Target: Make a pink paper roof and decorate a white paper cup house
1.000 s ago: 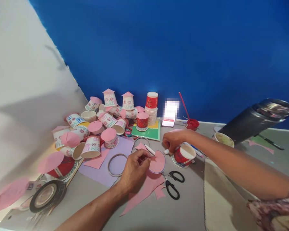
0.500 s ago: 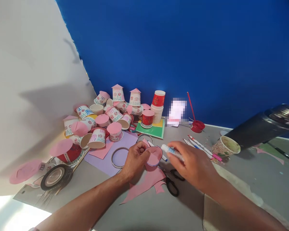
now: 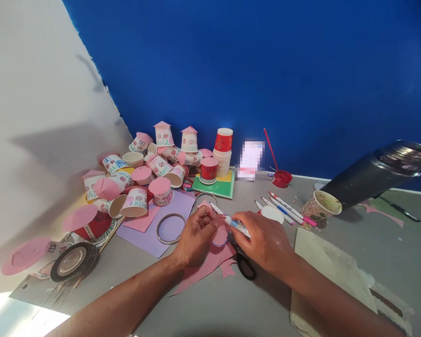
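Note:
My left hand (image 3: 197, 236) pinches the edge of a round pink paper cutout (image 3: 219, 236) with a dark outline. My right hand (image 3: 263, 238) is closed around a white glue stick with blue print (image 3: 239, 226), its tip at the cutout's upper edge. Beneath both hands lie pink paper scraps (image 3: 205, 271). Black-handled scissors (image 3: 246, 267) rest by the right hand, partly covered by it. A roll of tape (image 3: 170, 228) lies on purple paper (image 3: 143, 242) to the left.
Decorated paper cups with pink paper roofs (image 3: 134, 203) crowd the left side. A cup stack (image 3: 223, 152) stands behind. To the right are several markers (image 3: 284, 210), a white lid (image 3: 272, 214), a patterned cup (image 3: 321, 204), a dark thermos (image 3: 368, 173) and a pale cloth (image 3: 326, 276).
My right hand has moved left and brought the glue stick onto the pink cutout. The white lid beside the markers has come into sight. The whole view has shifted slightly.

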The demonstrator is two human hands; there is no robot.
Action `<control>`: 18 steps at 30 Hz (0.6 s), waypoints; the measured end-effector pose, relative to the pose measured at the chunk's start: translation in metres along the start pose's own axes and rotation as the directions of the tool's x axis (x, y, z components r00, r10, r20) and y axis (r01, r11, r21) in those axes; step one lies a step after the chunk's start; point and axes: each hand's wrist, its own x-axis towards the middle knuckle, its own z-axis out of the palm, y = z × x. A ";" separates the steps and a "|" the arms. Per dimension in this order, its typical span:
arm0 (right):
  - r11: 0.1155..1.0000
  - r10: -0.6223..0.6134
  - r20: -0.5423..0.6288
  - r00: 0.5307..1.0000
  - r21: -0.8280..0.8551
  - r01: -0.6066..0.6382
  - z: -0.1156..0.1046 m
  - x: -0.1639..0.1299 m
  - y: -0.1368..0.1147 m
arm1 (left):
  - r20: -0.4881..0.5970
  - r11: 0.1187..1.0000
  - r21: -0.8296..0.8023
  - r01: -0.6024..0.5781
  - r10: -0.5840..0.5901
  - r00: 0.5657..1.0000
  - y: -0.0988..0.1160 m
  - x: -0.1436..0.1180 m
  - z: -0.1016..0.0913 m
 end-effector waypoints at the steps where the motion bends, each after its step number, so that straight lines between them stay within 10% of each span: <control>1: 1.000 -0.012 -0.003 1.000 -0.003 0.012 0.001 0.000 0.000 | 0.031 1.000 -0.025 0.003 -0.003 1.000 -0.001 -0.001 0.000; 18: 0.985 -0.143 -0.163 0.976 -0.121 0.124 0.014 -0.005 -0.019 | 0.056 0.984 0.178 -0.018 0.008 0.998 -0.006 -0.002 0.001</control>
